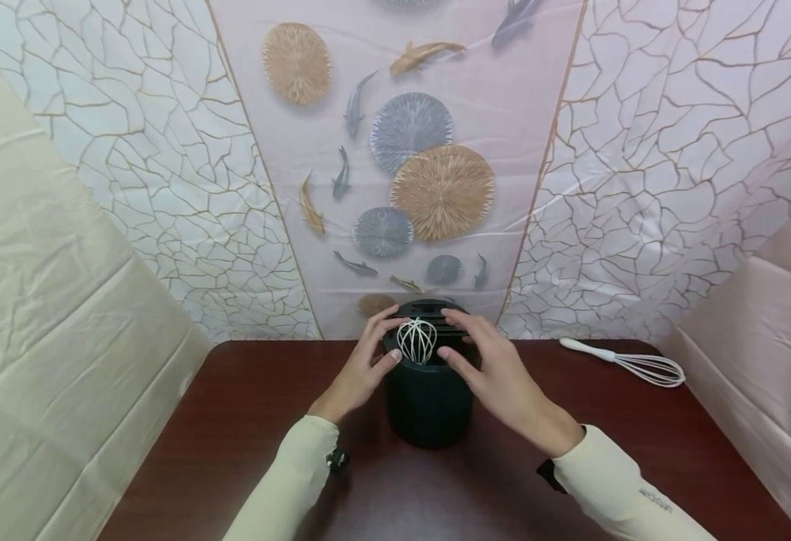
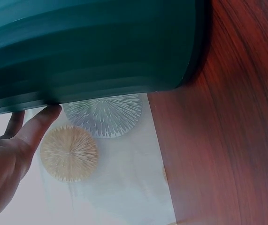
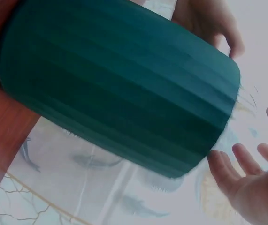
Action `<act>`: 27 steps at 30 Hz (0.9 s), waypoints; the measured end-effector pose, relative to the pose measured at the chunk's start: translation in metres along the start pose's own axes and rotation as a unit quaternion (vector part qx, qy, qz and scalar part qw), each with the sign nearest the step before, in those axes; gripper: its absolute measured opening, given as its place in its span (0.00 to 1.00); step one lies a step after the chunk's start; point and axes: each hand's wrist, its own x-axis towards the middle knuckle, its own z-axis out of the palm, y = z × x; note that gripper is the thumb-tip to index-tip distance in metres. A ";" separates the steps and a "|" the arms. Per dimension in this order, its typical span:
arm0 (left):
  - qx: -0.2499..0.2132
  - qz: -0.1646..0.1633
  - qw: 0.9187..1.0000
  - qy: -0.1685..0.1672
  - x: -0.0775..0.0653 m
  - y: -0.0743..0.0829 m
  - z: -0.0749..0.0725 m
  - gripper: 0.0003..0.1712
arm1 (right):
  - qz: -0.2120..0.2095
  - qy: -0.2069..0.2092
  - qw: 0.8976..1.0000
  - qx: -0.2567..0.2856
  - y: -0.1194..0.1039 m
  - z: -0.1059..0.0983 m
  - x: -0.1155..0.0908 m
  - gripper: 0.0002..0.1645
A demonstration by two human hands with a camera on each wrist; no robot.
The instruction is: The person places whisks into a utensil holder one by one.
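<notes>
A dark green ribbed utensil holder stands upright on the table, with slots in its black top. From its left opening rises the white wire head of a whisk; its handle is hidden inside. My left hand is at the left of the rim, thumb near the front and fingers reaching to the back. In the left wrist view, a fingertip meets the holder's side. Over the right of the rim, my right hand has its fingers spread apart, holding nothing. The right wrist view shows its fingertips right at the rim.
Another white whisk lies at the table's back right corner, handle to the left. The dark red-brown table meets a patterned cloth backdrop behind. Pale cloth walls flank the table on both sides.
</notes>
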 end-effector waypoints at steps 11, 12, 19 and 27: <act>0.006 -0.009 1.000 -0.003 -0.003 -0.002 0.000 0.29 | 0.129 0.066 0.989 0.014 0.018 -0.039 -0.014 0.24; 0.005 -0.009 1.000 -0.003 -0.003 -0.003 0.000 0.29 | 0.132 0.070 0.989 0.009 0.020 -0.041 -0.016 0.24; 0.003 0.000 1.000 -0.002 -0.003 -0.004 0.001 0.29 | 0.148 0.094 0.983 -0.050 0.044 -0.054 -0.023 0.25; 0.003 0.004 1.000 -0.003 0.000 -0.001 0.001 0.29 | 0.173 0.095 0.974 -0.114 0.090 -0.068 -0.033 0.26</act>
